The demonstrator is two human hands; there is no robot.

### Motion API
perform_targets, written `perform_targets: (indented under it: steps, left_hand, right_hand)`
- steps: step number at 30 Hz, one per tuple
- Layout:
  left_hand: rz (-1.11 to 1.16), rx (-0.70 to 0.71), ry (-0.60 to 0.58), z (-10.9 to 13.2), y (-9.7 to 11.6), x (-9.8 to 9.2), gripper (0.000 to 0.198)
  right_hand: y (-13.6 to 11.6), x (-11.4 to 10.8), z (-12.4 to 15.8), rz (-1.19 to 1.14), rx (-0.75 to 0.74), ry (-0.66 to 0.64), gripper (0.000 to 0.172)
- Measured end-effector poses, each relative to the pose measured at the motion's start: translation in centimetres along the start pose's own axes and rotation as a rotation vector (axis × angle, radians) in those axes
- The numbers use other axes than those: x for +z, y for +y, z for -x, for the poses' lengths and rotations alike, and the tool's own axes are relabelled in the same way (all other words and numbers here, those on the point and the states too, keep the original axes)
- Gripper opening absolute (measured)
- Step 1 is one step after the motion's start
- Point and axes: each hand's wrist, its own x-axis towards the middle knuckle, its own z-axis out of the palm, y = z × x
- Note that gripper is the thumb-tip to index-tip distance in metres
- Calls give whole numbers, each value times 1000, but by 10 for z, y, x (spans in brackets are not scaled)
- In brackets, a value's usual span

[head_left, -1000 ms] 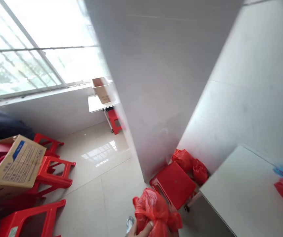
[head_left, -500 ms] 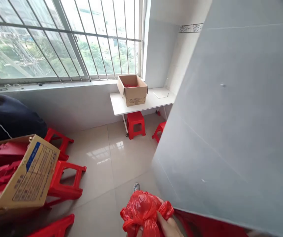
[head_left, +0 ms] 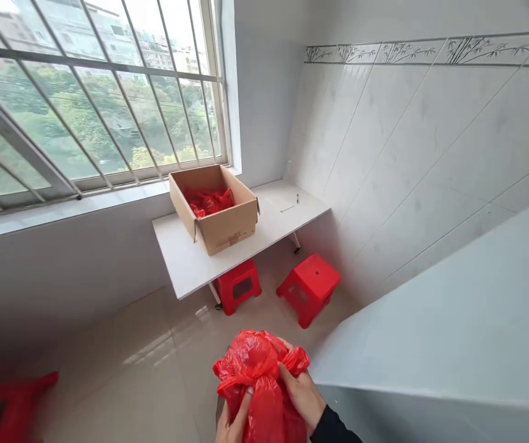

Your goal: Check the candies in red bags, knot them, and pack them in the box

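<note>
A red plastic bag point(head_left: 258, 384), bunched and knotted near its middle, is held up in front of me at the bottom of the view. My left hand point(head_left: 235, 421) grips its lower left side with the thumb pressed on the plastic. Closed on the right side is my right hand point(head_left: 300, 394), its thumb near the knot and its other fingers partly hidden behind the bag. What lies inside the bag cannot be made out. Beyond it, an open cardboard box point(head_left: 227, 234) with red plastic bags point(head_left: 209, 202) inside stands on a white table point(head_left: 176, 264).
One red stool point(head_left: 237, 286) sits under the table, and another red stool point(head_left: 317, 277) stands to its right. A third red stool point(head_left: 15, 400) is blurred at lower left. A barred window point(head_left: 121, 104) is at left; a pale wall edge point(head_left: 453, 320) juts in at right.
My view has moved forward and turned right, so the table and box look nearer. The carton and seated figure at left have left the view. Both hands still hold the red bag.
</note>
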Motion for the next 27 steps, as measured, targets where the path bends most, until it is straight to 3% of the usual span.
perform_targets:
  steps: [6, 9, 12, 15, 19, 23, 27]
  left_hand:
    - [117, -9, -219, -156, 142, 38, 75]
    - [188, -57, -304, -218, 211, 73, 71]
    - [245, -88, -370, -271, 264, 116, 68]
    - [260, -127, -385, -324, 297, 159, 68]
    - [279, -174, -365, -406, 321, 215, 57]
    - [328, -216, -290, -510, 341, 276, 48]
    - [355, -286, -88, -623, 360, 342, 45]
  right_hand:
    - [-48, 24, -173, -141, -43, 136, 62]
    - [-85, 24, -245, -143, -73, 272, 63]
    - [-121, 12, -307, -162, -87, 370, 67]
    - [-147, -9, -365, -170, -80, 457, 67]
    - [-163, -45, -456, -133, -33, 519, 62]
    - [-175, -89, -584, -26, 39, 468, 62]
    - [-196, -135, -727, 130, 131, 339, 55]
